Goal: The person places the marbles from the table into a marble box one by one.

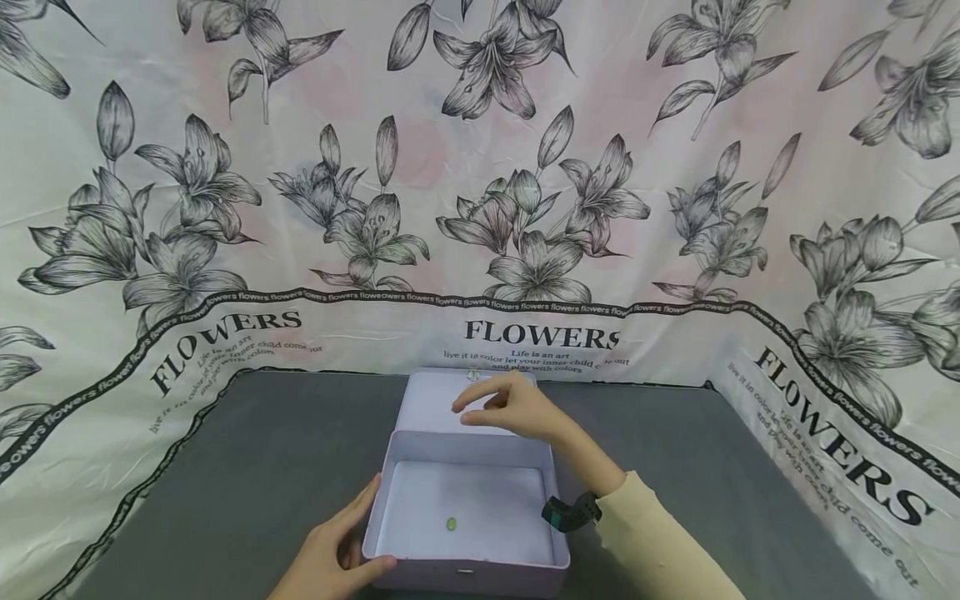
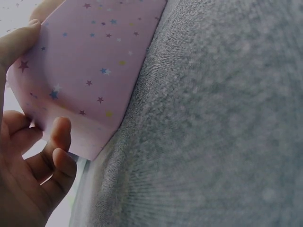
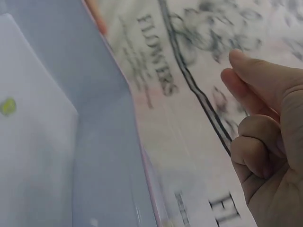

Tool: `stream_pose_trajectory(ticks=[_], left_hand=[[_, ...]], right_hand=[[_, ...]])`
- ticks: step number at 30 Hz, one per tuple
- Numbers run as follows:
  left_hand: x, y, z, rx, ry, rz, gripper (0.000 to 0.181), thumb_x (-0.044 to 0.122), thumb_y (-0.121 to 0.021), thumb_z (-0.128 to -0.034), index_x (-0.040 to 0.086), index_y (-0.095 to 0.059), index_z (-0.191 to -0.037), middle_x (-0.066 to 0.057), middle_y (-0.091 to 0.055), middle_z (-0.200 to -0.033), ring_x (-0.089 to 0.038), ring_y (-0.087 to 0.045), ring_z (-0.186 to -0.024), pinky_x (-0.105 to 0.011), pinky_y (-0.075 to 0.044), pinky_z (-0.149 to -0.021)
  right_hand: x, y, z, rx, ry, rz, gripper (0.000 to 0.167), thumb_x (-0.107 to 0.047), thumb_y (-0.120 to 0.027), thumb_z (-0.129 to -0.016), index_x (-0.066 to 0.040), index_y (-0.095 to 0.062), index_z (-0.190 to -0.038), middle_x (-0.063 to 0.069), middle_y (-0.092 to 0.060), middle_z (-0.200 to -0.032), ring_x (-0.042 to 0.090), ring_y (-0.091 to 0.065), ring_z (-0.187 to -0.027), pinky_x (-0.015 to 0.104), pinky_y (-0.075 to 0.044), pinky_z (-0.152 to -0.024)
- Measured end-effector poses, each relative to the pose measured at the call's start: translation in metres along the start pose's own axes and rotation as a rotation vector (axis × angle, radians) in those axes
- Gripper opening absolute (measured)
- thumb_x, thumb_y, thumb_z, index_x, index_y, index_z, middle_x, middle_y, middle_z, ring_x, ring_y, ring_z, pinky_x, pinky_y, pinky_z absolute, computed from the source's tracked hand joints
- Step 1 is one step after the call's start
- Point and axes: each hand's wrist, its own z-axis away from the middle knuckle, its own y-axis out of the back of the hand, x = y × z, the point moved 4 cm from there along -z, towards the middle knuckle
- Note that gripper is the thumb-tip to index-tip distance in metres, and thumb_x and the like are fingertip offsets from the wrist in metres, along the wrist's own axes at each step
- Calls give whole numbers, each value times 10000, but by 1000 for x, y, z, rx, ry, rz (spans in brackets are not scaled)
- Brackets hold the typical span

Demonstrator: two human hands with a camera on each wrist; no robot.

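A pale lilac box point(image 1: 465, 575) stands on the grey cloth with its lid point(image 1: 427, 408) swung back behind it. Stars pattern the outer wall of the box point(image 2: 90, 61) in the left wrist view. Inside lies one small yellow-green piece point(image 1: 452, 524), its kind unclear; the right wrist view shows the yellow-green piece point(image 3: 8, 107) blurred. My left hand point(image 1: 330, 533) holds the front left corner of the box, thumb at the front and index finger along the side. Above the lid hovers my right hand point(image 1: 513, 408), thumb and index finger extended, the others curled, nothing visible between them.
Grey cloth point(image 1: 247, 467) spreads on both sides of the box. A flower-printed sheet point(image 1: 360, 333) hangs behind and borders the surface. A small, indistinct item point(image 1: 473, 375) shows at the lid's far edge. A dark band point(image 1: 570, 512) circles the right wrist.
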Motion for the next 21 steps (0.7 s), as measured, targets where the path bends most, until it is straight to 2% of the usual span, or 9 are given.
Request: stream_pose_trajectory(ticks=[3,5,9,15,17,18,19,21], left_hand=[[-1,1,1,3,-9,-1,968,329,-895,-867,155,-375,-1664,-160,-521,-1551,-16,-455,-568,-224,-449,-525],[-1,1,1,2,-15,0,967,330,-896,-867,161,-376,-1664,-155,-516,-1561,-15,-455,-568,-222,-449,-526],[0,2,2,-3,-12,12,966,326,-897,-866,172,-377,-1665,-149,-518,-1554,-18,-454,-568,-224,-447,-525],[2,2,3,-4,-17,16,953,308,-889,-877,173,-373,-1667,-141,-538,-1506,-9,-442,-560,-219,-440,-521],[2,2,2,-3,-14,13,954,312,-890,-876,179,-372,-1667,-126,-548,-1483,-9,-440,-557,-218,-438,-521],[1,2,2,-2,-11,13,954,312,-890,-875,184,-373,-1667,-121,-548,-1481,-11,-439,-557,-219,-436,-521],[1,1,2,-2,-3,14,956,315,-892,-873,194,-374,-1667,-113,-548,-1477,-14,-439,-557,-219,-435,-522],[1,1,2,-1,17,15,958,324,-895,-868,219,-376,-1667,-96,-550,-1472,-20,-442,-558,-220,-433,-523]], right_hand=[[8,20,16,96,-28,-1,206,-113,-780,-973,-62,-814,-1170,117,-762,-1230,341,-757,-827,319,-574,-715],[15,32,27,151,-42,6,214,-109,-774,-975,-52,-808,-1178,133,-754,-1243,377,-774,-935,359,-607,-809],[34,57,55,255,-80,16,241,-104,-770,-975,-18,-791,-1198,161,-749,-1251,343,-771,-985,354,-602,-868],[64,87,104,388,-182,54,279,-147,-778,-981,-13,-776,-1226,152,-754,-1248,184,-772,-991,320,-595,-860],[73,96,123,424,-229,81,298,-182,-775,-990,-23,-771,-1242,112,-764,-1240,176,-769,-999,308,-583,-831],[78,100,132,442,-254,94,310,-196,-772,-994,-22,-768,-1250,104,-766,-1238,140,-757,-923,293,-569,-762],[82,103,142,458,-271,104,326,-206,-767,-1000,-14,-759,-1262,99,-765,-1242,116,-749,-930,288,-548,-738],[89,109,159,490,-301,122,357,-227,-762,-1006,4,-749,-1277,105,-764,-1248,69,-736,-939,268,-534,-738]])
